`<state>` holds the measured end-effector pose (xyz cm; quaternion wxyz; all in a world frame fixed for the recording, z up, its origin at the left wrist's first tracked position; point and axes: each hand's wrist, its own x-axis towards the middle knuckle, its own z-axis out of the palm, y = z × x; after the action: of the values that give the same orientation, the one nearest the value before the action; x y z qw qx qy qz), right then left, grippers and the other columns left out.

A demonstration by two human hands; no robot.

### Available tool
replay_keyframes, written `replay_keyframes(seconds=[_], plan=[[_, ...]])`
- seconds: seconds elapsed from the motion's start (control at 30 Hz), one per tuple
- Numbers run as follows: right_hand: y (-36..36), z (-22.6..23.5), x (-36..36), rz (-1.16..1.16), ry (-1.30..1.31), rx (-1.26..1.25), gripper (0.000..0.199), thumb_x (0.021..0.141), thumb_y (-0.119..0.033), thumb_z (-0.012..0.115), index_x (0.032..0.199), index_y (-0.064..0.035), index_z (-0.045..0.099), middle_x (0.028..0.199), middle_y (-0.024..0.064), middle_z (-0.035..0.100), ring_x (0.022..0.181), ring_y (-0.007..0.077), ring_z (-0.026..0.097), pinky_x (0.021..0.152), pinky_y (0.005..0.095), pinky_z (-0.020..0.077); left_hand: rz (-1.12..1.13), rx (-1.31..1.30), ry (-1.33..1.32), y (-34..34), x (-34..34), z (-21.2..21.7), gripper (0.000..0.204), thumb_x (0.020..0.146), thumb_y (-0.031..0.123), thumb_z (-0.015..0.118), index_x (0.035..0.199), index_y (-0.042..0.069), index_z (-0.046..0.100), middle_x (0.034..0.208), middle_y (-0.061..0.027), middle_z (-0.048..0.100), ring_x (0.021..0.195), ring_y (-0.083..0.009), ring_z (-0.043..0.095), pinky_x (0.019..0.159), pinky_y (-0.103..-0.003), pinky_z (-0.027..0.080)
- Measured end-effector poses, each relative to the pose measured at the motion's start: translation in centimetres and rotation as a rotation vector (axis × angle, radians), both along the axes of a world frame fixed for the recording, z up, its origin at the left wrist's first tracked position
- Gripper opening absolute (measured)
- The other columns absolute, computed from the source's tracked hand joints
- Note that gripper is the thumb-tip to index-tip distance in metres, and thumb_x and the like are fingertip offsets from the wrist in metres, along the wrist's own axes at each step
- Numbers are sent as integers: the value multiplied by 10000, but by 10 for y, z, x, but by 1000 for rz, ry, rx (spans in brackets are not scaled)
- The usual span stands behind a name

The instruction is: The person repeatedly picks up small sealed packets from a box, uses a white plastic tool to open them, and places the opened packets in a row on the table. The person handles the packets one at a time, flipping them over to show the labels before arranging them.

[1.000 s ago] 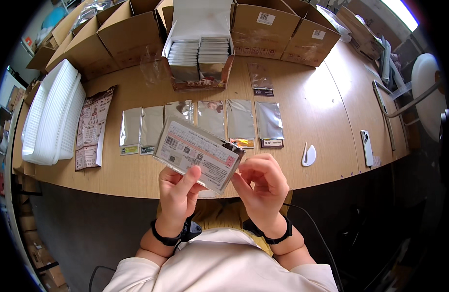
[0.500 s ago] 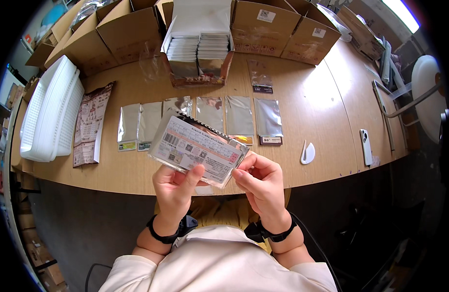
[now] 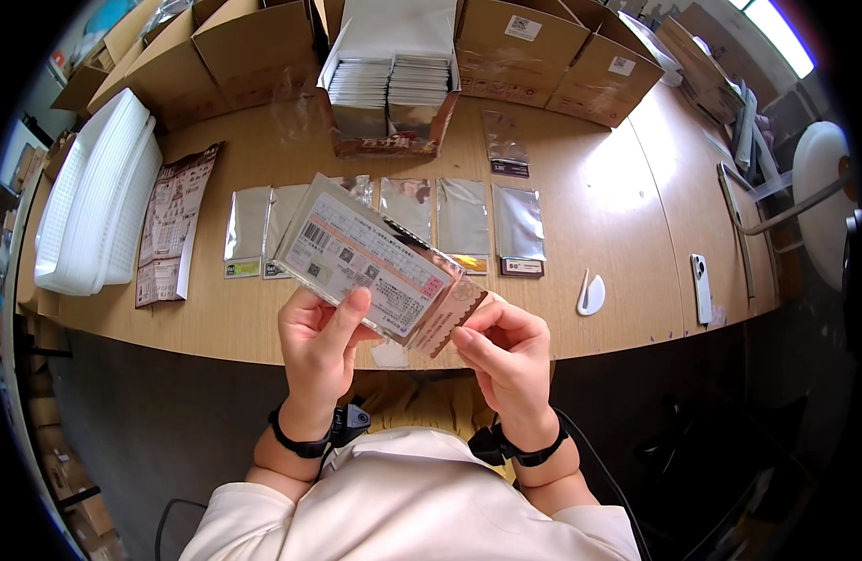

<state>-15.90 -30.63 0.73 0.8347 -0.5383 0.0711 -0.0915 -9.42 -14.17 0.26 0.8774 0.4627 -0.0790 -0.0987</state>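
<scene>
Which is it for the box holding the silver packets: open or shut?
Open. The box's white lid stands raised, and silver packets show inside.

Left hand [image 3: 316,351], partly hidden behind the packet [image 3: 367,266], its print too small; far cartons [image 3: 515,61] cut off!

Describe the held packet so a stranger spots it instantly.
At the near edge of the wooden table, find the left hand. It grips a flat silvery packet. Unlike the packets lying in a row beyond, this one is lifted, showing a white label with a barcode.
</scene>
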Motion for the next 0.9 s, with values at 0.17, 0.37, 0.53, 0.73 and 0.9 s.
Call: replay_keyframes(seconds=[0.17,0.37,0.53,0.73,0.9], plan=[[4,12,-4,-382,-507,-969,180,632,127,674,735,-5,610,641,28,463,457,96,395,389,230,291,-149,-122,25,5,12,-12,679,878,401,523,1333,-16,238,1286,-177,388,1178,-266,410,913,-443,417],[-15,9,-1,-176,-1040,-1621,221,628,52,726,824,12,633,681,11,452,462,112,424,396,228,293,-189,-342,229,12,-1,5,629,890,451,460,1302,-5,324,1261,-96,452,1137,-213,477,929,-370,405],[-20,9,-4,-119,-1013,-1518,214,637,26,723,836,9,648,718,6,480,488,97,429,415,210,311,-46,34,170,5,6,13,316,765,-56,602,1057,8,499,962,-54,590,825,-71,573,670,-178,467],[-9,14,-11,8,-69,-589,56,788,29,631,783,31,575,683,15,526,583,45,493,495,164,380,-9,68,104,5,6,12,289,773,-30,607,1043,-6,505,929,-53,599,810,-70,563,696,-197,451],[-11,9,-13,139,57,-313,37,827,29,588,808,38,558,714,-16,533,628,16,473,533,146,364,-76,95,82,9,7,9,297,774,-26,608,1053,-10,505,965,-58,592,853,-81,562,748,-214,446]])
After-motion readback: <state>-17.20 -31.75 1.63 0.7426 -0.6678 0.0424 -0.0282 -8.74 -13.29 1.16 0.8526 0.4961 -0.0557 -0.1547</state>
